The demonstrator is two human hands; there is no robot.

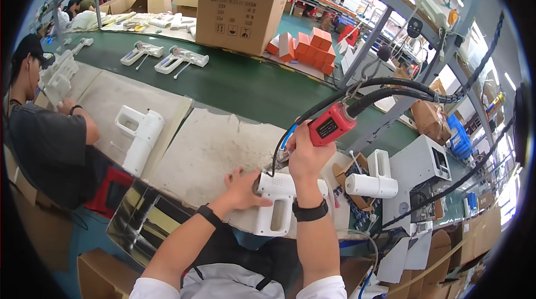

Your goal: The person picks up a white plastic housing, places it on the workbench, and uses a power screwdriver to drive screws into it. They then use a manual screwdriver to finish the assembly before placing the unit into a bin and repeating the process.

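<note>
Co-worker in a dark grey shirt [53, 131] at far left, then a white gun-shaped plastic housing [146, 141] lying flat on the worn beige bench top [206, 137]. Left hand [244, 188] next, fingers spread apart, thumb laid against a second white plastic housing, dotted with small holes and ending in a looped handle [278, 188]; placed near the front edge, handle toward the body. Probably light and stiff, slightly slippery, easily scuffed — best held by the loop or around the barrel. Right hand [307, 157] above, clamped around a boxy red power tool [335, 125] on thick black cables [391, 88]; tip hidden, so cannot tell whether touching the housing. Farther right, a third white housing [371, 186] and a pale grey box-shaped machine [417, 162] — tighter there. More room leftward across the beige top; pulls toward the body best kept short.
</note>
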